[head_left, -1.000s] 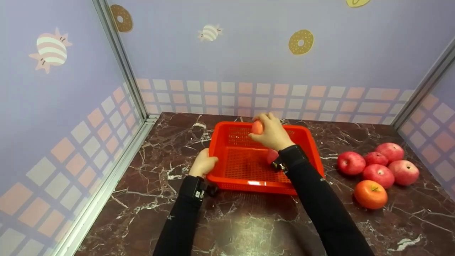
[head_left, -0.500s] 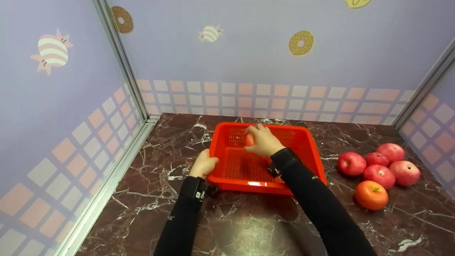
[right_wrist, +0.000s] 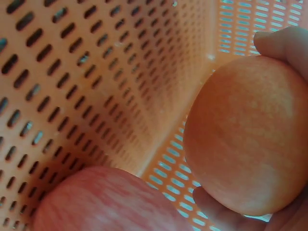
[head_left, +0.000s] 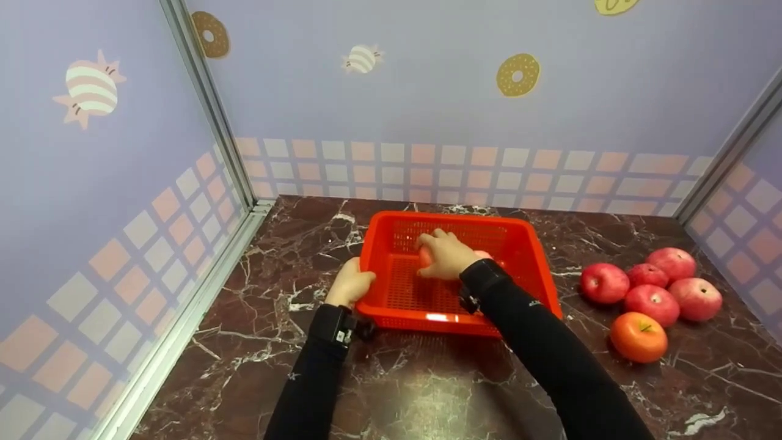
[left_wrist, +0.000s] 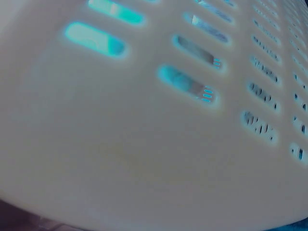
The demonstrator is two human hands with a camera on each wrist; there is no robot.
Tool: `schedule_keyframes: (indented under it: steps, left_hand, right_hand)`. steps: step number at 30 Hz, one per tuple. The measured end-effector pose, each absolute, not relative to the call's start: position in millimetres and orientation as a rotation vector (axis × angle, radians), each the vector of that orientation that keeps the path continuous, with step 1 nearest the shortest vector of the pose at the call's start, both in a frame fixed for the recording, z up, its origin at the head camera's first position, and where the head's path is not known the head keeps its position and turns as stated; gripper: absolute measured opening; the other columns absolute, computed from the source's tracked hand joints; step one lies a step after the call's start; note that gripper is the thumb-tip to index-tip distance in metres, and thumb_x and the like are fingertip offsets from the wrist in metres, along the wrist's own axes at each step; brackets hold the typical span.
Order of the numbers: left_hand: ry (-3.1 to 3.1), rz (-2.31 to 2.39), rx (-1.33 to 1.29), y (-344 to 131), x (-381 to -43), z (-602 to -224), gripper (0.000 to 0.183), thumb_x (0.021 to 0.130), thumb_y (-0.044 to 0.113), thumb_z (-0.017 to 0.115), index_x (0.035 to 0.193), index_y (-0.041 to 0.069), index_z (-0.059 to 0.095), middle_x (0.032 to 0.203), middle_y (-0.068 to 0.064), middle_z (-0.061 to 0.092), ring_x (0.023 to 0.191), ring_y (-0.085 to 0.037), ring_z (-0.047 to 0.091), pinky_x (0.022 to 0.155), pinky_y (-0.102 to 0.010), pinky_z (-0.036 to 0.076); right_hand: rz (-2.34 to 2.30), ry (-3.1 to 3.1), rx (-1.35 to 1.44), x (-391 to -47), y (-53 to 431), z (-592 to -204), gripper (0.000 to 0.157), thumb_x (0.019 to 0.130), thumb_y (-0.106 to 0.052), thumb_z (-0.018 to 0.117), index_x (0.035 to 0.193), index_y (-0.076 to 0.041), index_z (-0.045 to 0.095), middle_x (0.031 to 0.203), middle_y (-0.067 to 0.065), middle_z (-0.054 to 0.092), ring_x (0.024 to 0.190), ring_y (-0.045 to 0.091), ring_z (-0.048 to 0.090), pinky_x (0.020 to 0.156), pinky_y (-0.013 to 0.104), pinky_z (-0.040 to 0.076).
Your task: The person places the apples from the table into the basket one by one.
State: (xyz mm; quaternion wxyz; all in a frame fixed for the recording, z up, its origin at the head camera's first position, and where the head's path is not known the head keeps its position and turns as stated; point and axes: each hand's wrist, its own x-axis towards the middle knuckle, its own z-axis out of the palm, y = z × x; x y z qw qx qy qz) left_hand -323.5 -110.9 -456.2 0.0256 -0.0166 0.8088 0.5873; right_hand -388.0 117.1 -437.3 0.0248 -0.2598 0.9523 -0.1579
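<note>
My right hand (head_left: 449,256) is inside the red slotted plastic basket (head_left: 540,269), low over its floor. It holds an orange-red apple (right_wrist: 245,134), with the thumb and fingers round its sides in the right wrist view. Beside it in the basket lies a pinkish-red striped apple (right_wrist: 110,202), mostly behind my right wrist in the head view. At the basket's left side, my left hand (head_left: 350,282) grips the rim, thumb over the edge; its other fingers are hidden. Only the slotted basket wall (left_wrist: 120,134) fills the left wrist view, close up and off-colour.
Right of the basket, several red apples (head_left: 651,302) sit in a cluster on the dark marbled tabletop (head_left: 256,379). An orange-coloured fruit (head_left: 638,337) with a stem lies in front of them. Patterned walls (head_left: 427,110) enclose the back and sides.
My right hand has lowered the orange-red apple from above the basket down towards its floor, moving slightly left. The left hand stays on the rim.
</note>
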Motion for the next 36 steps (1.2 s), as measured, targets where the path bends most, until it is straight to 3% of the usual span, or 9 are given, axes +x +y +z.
schedule_keyframes:
  steps: [13,21,28,36]
  left_hand:
    - [2.462,1.837,-0.075,-111,-322,-455,0.041,0.084,-0.007,0.048,0.124,-0.012,0.057,0.119,-0.030,0.064,0.102,-0.039,0.068,0.081,-0.042,0.059]
    - [2.456,1.839,-0.059,-112,-322,-455,0.041,0.086,-0.005,0.047,0.126,-0.012,0.055,0.122,-0.032,0.063,0.104,-0.041,0.068,0.082,-0.042,0.059]
    - [2.438,1.854,-0.065,-112,-322,-455,0.042,0.085,-0.006,0.047,0.126,-0.012,0.055,0.122,-0.032,0.062,0.104,-0.042,0.067,0.079,-0.040,0.058]
    - [2.424,1.871,-0.076,-111,-322,-456,0.040,0.085,-0.007,0.047,0.124,-0.012,0.055,0.120,-0.032,0.063,0.102,-0.041,0.068,0.080,-0.042,0.060]
  right_hand:
    - [-0.398,2.884,-0.814,-390,118,-445,0.059,0.078,-0.034,0.086,0.127,-0.012,0.062,0.128,0.022,0.058,0.118,0.048,0.057,0.102,0.056,0.048]
    - [-0.386,2.835,-0.794,-387,118,-445,0.070,0.072,-0.034,0.092,0.128,-0.009,0.059,0.133,0.028,0.058,0.130,0.055,0.050,0.110,0.062,0.043]
    - [-0.379,2.818,-0.715,-385,118,-447,0.073,0.070,-0.037,0.094,0.129,-0.012,0.058,0.131,0.025,0.055,0.121,0.052,0.053,0.104,0.057,0.048]
    - [-0.382,2.810,-0.670,-387,119,-451,0.073,0.070,-0.037,0.093,0.129,-0.014,0.056,0.129,0.024,0.056,0.122,0.051,0.052,0.105,0.055,0.048]
